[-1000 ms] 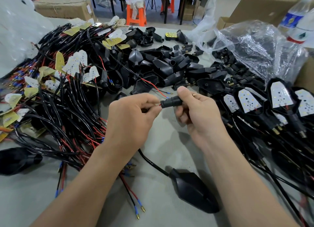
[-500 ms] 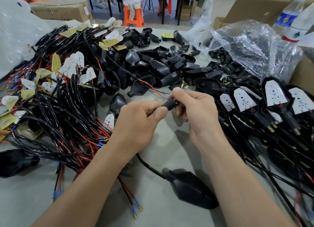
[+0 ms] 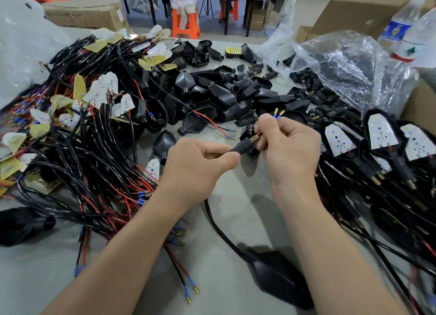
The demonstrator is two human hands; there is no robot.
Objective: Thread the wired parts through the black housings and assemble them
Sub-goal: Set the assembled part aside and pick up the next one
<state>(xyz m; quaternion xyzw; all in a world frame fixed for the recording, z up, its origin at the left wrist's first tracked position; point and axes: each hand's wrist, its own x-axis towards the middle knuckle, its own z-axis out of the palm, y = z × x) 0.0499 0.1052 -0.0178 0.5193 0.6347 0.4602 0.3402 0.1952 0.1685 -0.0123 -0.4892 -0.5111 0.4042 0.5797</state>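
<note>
My left hand [image 3: 199, 161] pinches a black cable just behind a small black stem sleeve [image 3: 243, 146] with a brass threaded tip. My right hand [image 3: 289, 147] pinches the red and black wire ends [image 3: 277, 114] that stick out past the brass tip, their blue-and-gold terminals pointing up above my thumb. The cable runs down under my left wrist to a black housing [image 3: 280, 281] lying on the table between my forearms.
A heap of wired LED boards [image 3: 94, 135] covers the left side. Loose black housings [image 3: 221, 95] pile at the centre back. Assembled units [image 3: 377, 154] lie on the right. A clear plastic bag [image 3: 346, 64] with small black parts and water bottles [image 3: 405, 27] stand far right.
My right hand has drawn the wire ends out through the sleeve, so the brass tip and terminals show. Both hands sit slightly higher and further right.
</note>
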